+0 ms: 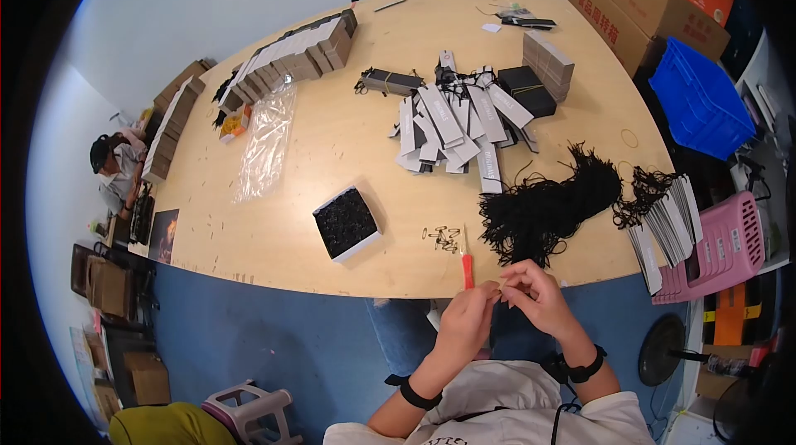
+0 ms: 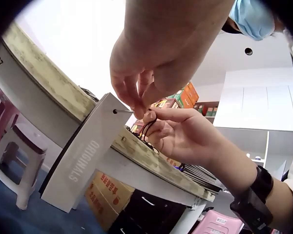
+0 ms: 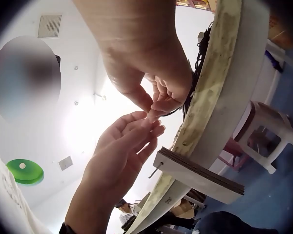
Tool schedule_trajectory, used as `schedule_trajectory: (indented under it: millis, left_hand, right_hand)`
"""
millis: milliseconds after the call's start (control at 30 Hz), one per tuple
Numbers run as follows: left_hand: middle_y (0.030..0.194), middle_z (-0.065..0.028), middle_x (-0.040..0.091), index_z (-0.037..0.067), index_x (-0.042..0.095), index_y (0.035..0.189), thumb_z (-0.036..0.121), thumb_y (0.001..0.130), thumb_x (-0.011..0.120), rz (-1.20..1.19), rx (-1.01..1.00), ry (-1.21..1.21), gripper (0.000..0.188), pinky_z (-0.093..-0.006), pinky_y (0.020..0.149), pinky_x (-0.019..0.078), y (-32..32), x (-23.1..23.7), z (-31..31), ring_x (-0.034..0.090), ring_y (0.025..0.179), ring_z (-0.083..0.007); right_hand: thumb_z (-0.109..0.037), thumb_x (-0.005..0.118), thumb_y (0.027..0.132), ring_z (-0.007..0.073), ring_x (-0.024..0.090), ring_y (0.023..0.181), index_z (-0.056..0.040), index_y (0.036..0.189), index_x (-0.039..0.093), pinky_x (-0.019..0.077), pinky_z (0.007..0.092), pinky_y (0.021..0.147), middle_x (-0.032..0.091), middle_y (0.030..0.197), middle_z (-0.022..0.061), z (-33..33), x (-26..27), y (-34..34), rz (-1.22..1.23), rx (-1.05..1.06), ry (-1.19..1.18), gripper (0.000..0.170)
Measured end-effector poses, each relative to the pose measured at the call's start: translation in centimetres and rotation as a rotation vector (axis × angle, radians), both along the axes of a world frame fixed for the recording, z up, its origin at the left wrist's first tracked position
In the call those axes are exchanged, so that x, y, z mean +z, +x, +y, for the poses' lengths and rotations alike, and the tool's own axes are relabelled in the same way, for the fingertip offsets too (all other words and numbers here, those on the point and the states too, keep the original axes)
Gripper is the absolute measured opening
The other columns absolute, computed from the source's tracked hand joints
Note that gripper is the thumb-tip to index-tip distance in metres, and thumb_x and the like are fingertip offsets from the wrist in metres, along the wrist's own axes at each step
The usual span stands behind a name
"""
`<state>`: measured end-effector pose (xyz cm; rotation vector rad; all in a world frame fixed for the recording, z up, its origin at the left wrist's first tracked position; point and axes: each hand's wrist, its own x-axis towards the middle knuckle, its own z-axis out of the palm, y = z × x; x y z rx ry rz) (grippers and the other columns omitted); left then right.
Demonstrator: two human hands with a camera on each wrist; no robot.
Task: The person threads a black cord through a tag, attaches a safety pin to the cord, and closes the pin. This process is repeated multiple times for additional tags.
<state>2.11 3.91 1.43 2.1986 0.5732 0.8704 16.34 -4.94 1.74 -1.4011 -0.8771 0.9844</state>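
Observation:
Both hands meet just off the table's near edge. In the left wrist view, a short stack of grey-white hang tags (image 2: 83, 151) printed ORIGINALS hangs tilted from a thin metal pin (image 2: 123, 111) through its hole. The fingertips of my left hand (image 1: 464, 322) pinch the pin's far end. Thumb and fingers of my right hand (image 1: 541, 300) hold a thin black cord (image 2: 147, 129) right at the left fingertips. The tags (image 3: 200, 176) show their layered edges in the right wrist view. The fingers hide where cord and pin come together.
A red-handled tool (image 1: 468, 271) and several small pins (image 1: 444, 238) lie ahead of the hands. Left stands a white box (image 1: 377, 239) of small black pieces; right, a heap of black cords (image 1: 547, 205). Behind are piled tags (image 1: 444, 118). A pink basket (image 1: 734, 246) stands far right.

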Motion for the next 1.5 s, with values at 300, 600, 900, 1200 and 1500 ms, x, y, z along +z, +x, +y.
schedule_trajectory:
  millis: [300,600,900,1200,1500]
  left_hand:
    - [0.090,-0.0109,0.071,0.001,0.057,0.108,-0.003,0.085,0.066,-0.107,0.009,-0.500,0.025,-0.0275,0.071,0.0529,0.1,0.3,-0.2,0.070,0.081,-0.0185]
    - [0.088,-0.0103,0.071,-0.003,0.063,0.100,-0.002,0.087,0.066,-0.082,0.020,-0.474,0.013,-0.0246,0.076,0.0527,0.0,1.1,-0.3,0.069,0.083,-0.0132]
    - [0.087,-0.0070,0.069,-0.006,0.064,0.099,0.006,0.094,0.060,-0.128,-0.066,-0.701,0.014,-0.0238,0.074,0.0522,-0.1,0.1,-0.3,0.066,0.079,-0.0118]
    - [0.082,-0.0056,0.067,-0.004,0.061,0.097,0.010,0.095,0.059,-0.056,-0.108,-0.930,0.014,-0.0223,0.071,0.0513,-0.5,0.3,0.5,0.065,0.076,-0.0095]
    - [0.083,-0.0034,0.061,0.000,0.051,0.098,0.008,0.100,0.050,-0.109,-0.093,-0.794,0.009,-0.0218,0.070,0.0488,0.8,0.3,0.1,0.059,0.075,-0.0076]
  right_hand:
    - [0.000,0.063,0.086,0.0243,0.066,0.070,-0.0006,0.101,0.058,0.0514,0.0307,0.063,0.066,0.082,0.0143,-0.1,-1.3,-0.5,-0.525,-0.136,0.245,0.016]
    - [0.004,0.064,0.084,0.0265,0.059,0.061,-0.0012,0.095,0.058,0.0465,0.0330,0.055,0.061,0.075,0.0129,0.5,-1.2,-0.7,-0.624,-0.190,0.384,0.014]
    - [0.005,0.065,0.080,0.0279,0.060,0.063,-0.0028,0.096,0.058,0.0482,0.0358,0.055,0.062,0.076,0.0110,0.6,-1.3,-0.4,-0.762,-0.126,0.461,0.020]
    - [0.003,0.063,0.077,0.0253,0.063,0.067,-0.0059,0.103,0.056,0.0505,0.0342,0.057,0.063,0.080,0.0078,0.7,-1.8,-0.2,-0.857,-0.067,0.568,0.028]
    - [0.002,0.064,0.081,0.0262,0.064,0.071,-0.0054,0.108,0.055,0.0513,0.0350,0.060,0.063,0.086,0.0098,1.5,-1.6,0.0,-0.860,-0.082,0.578,0.029]
